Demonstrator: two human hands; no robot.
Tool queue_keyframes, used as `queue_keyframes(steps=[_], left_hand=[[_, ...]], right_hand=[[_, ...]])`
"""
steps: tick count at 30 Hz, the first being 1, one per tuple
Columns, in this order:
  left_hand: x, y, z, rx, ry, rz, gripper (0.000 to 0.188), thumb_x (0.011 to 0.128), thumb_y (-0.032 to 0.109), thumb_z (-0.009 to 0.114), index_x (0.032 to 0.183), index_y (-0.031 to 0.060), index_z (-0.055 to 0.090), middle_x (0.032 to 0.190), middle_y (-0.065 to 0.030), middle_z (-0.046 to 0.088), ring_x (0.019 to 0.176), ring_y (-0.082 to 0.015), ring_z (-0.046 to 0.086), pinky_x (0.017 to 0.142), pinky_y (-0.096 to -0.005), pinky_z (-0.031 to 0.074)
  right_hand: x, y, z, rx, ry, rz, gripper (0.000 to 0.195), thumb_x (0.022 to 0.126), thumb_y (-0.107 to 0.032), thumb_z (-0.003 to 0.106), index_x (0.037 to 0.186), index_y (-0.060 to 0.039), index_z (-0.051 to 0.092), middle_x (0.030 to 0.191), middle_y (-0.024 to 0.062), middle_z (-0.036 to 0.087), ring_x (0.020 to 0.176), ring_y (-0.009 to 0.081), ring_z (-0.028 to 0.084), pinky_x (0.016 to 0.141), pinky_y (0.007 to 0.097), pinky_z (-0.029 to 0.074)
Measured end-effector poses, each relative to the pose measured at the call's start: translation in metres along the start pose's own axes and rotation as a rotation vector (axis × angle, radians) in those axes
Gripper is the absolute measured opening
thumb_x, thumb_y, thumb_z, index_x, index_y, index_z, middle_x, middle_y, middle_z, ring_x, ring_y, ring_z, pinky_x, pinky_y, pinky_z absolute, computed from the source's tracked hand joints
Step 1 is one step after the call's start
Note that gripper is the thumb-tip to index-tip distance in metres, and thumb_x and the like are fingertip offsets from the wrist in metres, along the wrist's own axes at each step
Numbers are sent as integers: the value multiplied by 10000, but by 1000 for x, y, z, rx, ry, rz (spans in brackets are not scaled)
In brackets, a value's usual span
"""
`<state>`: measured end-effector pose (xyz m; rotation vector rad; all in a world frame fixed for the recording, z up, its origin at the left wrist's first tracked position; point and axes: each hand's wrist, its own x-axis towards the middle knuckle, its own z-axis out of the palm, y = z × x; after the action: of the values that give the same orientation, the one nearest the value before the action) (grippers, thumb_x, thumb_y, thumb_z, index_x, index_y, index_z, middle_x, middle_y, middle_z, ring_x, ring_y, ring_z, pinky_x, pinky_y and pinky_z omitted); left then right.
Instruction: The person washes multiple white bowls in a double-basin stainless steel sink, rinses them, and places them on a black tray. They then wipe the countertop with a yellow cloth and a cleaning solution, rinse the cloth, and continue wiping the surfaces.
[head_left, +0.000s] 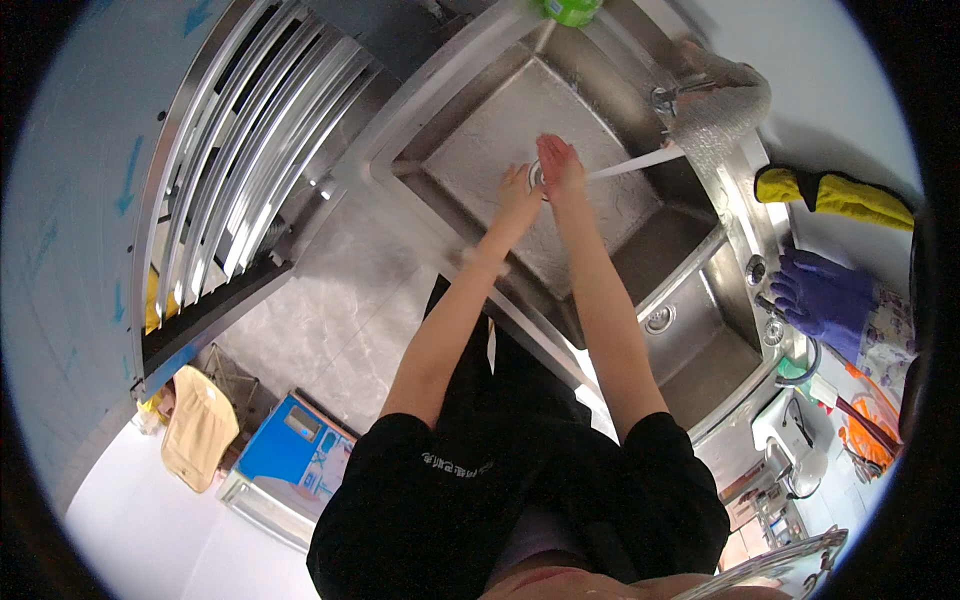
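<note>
Both my hands are bare and wet-looking over the large stainless steel sink basin (487, 135). My right hand (561, 165) is extended with its fingers nearly straight, and nothing shows in it. Close beside it, my left hand (519, 193) has its fingers loosely spread, also without an object. The round drain (535, 177) shows in the gap between them. A stream of water (634, 163) runs from a faucet towards my right hand. Grey textured material (724, 112) wraps the faucet's spout. Water spreads in a thin layer over the basin floor.
A smaller basin (697, 337) adjoins on the right. Yellow gloves (840, 199) and purple rubber gloves (825, 300) lie beyond the sink's right edge. A green container (571, 9) stands at the far rim. Metal slats (262, 150), a beige chair (199, 431) and a blue box (281, 435) are left.
</note>
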<state>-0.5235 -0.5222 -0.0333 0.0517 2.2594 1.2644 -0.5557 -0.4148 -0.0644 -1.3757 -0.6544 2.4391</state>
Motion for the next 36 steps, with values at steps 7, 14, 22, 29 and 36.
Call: queue_keyframes(steps=[7, 14, 22, 29, 36], left_hand=[[-62, -50, -126, 690, 384, 323, 496, 816, 105, 505, 1295, 9, 417, 1405, -193, 321, 1303, -393, 268, 1044, -512, 230], [-110, -110, -198, 599, 552, 117, 489, 853, 74, 445, 1327, -5, 357, 1435, -177, 274, 1337, -363, 210, 1076, -483, 177], [-88, -91, -194, 709, 423, 176, 480, 892, 142, 422, 1346, 12, 338, 1442, -156, 267, 1338, -339, 219, 1070, -497, 185], [-60, -73, -137, 821, 408, 269, 614, 872, 283, 509, 1318, -88, 307, 1405, -277, 246, 1323, -404, 202, 1071, -507, 169], [-47, -18, -24, 519, 34, 485, 606, 827, 257, 555, 1263, -109, 346, 1335, -288, 334, 1251, -435, 290, 1041, -531, 212]], right_hand=[[-37, 106, 111, -1546, -347, -1268, 553, 895, -281, 461, 1297, 83, 356, 1398, 233, 295, 1317, 340, 256, 1076, 445, 208], [-121, 171, 80, -1802, -848, -1173, 609, 846, -312, 510, 1319, 39, 355, 1451, 170, 232, 1360, 288, 181, 1087, 439, 183], [-148, 79, -24, -1868, -1278, -924, 590, 854, -256, 523, 1365, -41, 321, 1462, 90, 249, 1355, 218, 219, 1098, 397, 183], [-147, -7, -156, -1962, -815, -476, 504, 941, -298, 393, 1368, -44, 316, 1449, 113, 272, 1341, 248, 253, 1099, 385, 195], [-13, -24, -69, -137, -249, 169, 440, 982, -255, 255, 1250, 67, 388, 1302, 205, 437, 1220, 290, 419, 1036, 397, 333]])
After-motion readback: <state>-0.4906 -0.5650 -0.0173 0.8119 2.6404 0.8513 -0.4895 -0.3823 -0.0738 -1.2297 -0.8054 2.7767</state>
